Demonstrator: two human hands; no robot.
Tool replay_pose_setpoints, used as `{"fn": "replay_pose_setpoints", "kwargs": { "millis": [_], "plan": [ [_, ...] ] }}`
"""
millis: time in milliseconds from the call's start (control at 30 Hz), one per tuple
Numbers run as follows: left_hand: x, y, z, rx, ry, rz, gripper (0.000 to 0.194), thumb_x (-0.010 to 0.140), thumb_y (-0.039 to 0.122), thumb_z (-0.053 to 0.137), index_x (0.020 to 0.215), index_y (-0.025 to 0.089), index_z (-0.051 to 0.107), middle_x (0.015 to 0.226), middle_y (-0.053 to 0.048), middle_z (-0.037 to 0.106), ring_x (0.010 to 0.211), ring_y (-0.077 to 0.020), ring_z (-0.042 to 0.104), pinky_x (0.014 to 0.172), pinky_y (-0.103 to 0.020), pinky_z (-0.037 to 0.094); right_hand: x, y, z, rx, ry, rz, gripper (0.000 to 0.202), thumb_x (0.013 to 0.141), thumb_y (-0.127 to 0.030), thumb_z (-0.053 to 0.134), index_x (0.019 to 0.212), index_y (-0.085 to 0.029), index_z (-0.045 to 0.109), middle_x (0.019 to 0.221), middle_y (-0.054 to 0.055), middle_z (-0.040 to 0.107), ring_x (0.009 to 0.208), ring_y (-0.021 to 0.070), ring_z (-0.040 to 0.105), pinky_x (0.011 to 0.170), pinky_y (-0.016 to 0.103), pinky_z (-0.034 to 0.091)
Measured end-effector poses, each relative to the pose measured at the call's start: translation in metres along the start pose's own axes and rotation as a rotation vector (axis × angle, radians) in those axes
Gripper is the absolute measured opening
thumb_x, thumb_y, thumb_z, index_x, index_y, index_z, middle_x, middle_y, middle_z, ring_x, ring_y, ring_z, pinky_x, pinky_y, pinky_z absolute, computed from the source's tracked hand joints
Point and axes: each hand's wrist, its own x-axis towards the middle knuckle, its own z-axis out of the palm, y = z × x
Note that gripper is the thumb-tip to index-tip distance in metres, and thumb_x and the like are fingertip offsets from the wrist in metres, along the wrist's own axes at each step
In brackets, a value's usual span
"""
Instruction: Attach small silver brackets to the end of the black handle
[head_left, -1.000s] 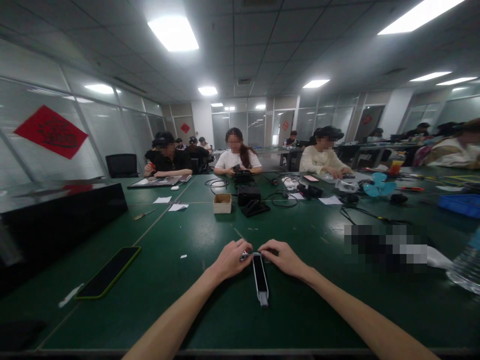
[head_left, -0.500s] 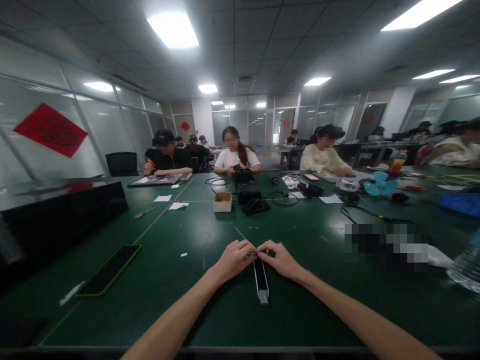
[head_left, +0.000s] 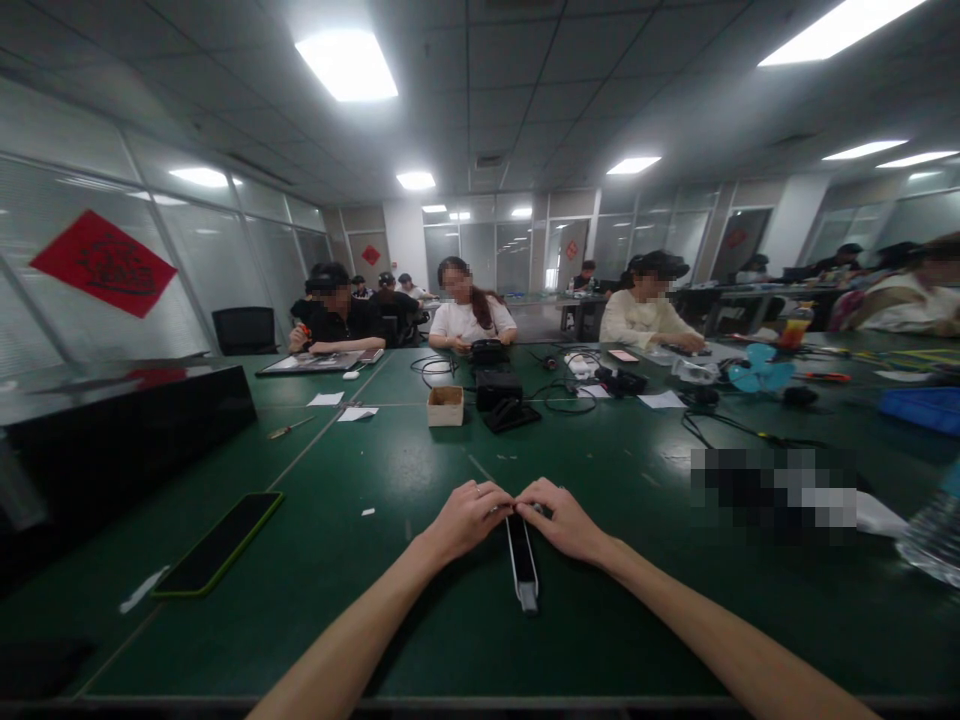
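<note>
Hands: left (head_left: 466, 520) and right (head_left: 564, 520) meeting at the far end of a slim black-faced device (head_left: 523, 560).
Thumb and fingers of each hand are drawn narrow, fingertips nearly together; their contact point, and any small part pinched there, is hidden. Relative to the device, which lies lengthwise on the green surface (head_left: 420, 640) with its grey tip toward the viewer: smartphone (head_left: 219, 545) with green edge, left, well apart; small open box (head_left: 445, 407), beyond and slightly left; screwdriver (head_left: 289, 429), beyond and farther left; blue fan (head_left: 760, 370), beyond and right; seated person in white (head_left: 472, 318), beyond the box.
</note>
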Motion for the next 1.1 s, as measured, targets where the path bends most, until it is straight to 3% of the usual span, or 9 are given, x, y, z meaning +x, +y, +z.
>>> {"fn": "replay_pose_setpoints", "kwargs": {
  "millis": [233,467,1100],
  "plan": [
    [-0.001,-0.013,-0.019,-0.010,-0.119,-0.113,0.019,0.093,0.024,0.043,0.102,0.019,0.060,0.097,-0.003,0.062,0.086,-0.0144,0.058,0.077,-0.026,0.043,0.000,0.011,-0.014,-0.142,-0.001,0.014,0.029,0.093,-0.036,0.043,0.088,-0.020,0.066,0.089,0.005,0.064,0.086,0.0179,0.053,0.079,0.034,0.043],
    [-0.003,-0.021,-0.020,0.028,-0.240,-0.148,0.019,0.092,0.021,0.045,0.099,0.020,0.062,0.096,-0.003,0.063,0.085,-0.0152,0.059,0.077,-0.025,0.043,0.000,0.018,-0.019,-0.269,-0.060,0.020,0.021,0.087,-0.031,0.050,0.084,-0.019,0.067,0.085,0.005,0.064,0.082,0.0184,0.052,0.077,0.035,0.042],
    [-0.001,-0.016,-0.014,-0.187,-0.225,-0.231,0.017,0.090,0.024,0.049,0.096,0.017,0.063,0.090,-0.002,0.065,0.081,-0.0133,0.060,0.075,-0.023,0.044,-0.001,0.018,-0.019,-0.156,-0.117,0.018,0.014,0.085,-0.027,0.055,0.091,-0.021,0.066,0.092,0.003,0.064,0.085,0.0180,0.053,0.076,0.033,0.045]
  ]
}}
